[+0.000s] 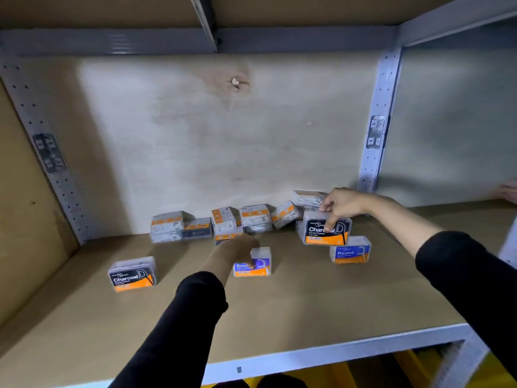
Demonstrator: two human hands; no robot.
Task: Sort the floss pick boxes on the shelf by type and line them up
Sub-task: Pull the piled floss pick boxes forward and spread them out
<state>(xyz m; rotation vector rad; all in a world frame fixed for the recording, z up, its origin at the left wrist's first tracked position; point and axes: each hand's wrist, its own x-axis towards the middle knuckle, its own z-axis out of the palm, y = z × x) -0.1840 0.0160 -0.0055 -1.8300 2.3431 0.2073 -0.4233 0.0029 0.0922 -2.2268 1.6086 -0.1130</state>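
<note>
Several floss pick boxes lie jumbled along the back of the brown shelf board (279, 312). My right hand (340, 205) grips a black Charcoal box (326, 233) from above, at the right end of the jumble. In front of it stands a blue Round box (351, 252). My left hand (237, 252) holds a purple Smooth box (256, 263) at mid shelf, its fingers over the box's left side. Another Charcoal box (133, 274) stands alone at the front left. The jumbled boxes (223, 222) at the back show orange and white sides.
A plywood back panel (223, 135) closes the shelf behind the boxes. Grey perforated metal uprights (377, 121) stand at the left and right. Another hand (507, 191) shows at the far right edge. Yellow items (405, 368) lie below the shelf's front rail.
</note>
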